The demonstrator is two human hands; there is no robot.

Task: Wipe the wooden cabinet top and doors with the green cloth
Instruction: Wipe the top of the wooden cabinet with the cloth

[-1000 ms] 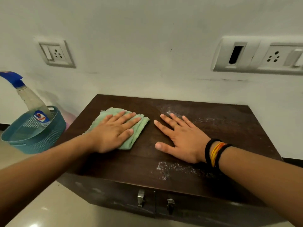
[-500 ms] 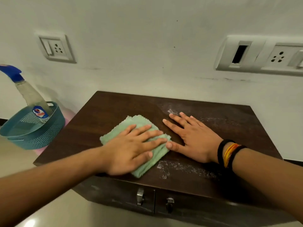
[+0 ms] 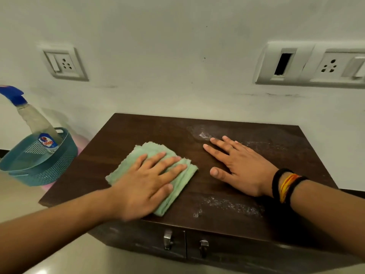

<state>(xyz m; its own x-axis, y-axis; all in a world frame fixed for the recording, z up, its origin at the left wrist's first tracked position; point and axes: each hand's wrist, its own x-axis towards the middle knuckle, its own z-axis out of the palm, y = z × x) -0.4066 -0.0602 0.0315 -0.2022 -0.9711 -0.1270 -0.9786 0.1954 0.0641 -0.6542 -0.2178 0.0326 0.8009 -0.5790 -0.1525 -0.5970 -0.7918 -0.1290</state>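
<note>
The dark wooden cabinet top [image 3: 138, 131] stands against a white wall. A folded green cloth [image 3: 147, 152] lies on its left-middle part, and my left hand [image 3: 146, 186] presses flat on the cloth, covering most of it. My right hand [image 3: 241, 171] rests flat on the bare wood to the right, fingers spread, a short gap from the cloth. White dust streaks [image 3: 227, 204] lie near the front edge, and another dust patch [image 3: 203, 135] shows by my right fingertips. Below the front edge are the two doors [image 3: 138, 240] with metal handles [image 3: 167, 239].
A teal plastic basket [image 3: 49, 171] stands left of the cabinet with a blue-capped spray bottle [image 3: 37, 125] leaning in it. A wall socket [image 3: 63, 63] is at upper left and a wider switch plate [image 3: 308, 64] at upper right. Pale floor lies in front.
My left hand slid the cloth from the back left toward the front middle of the top, then slightly back left, away from my right thumb. My right hand stayed flat.
</note>
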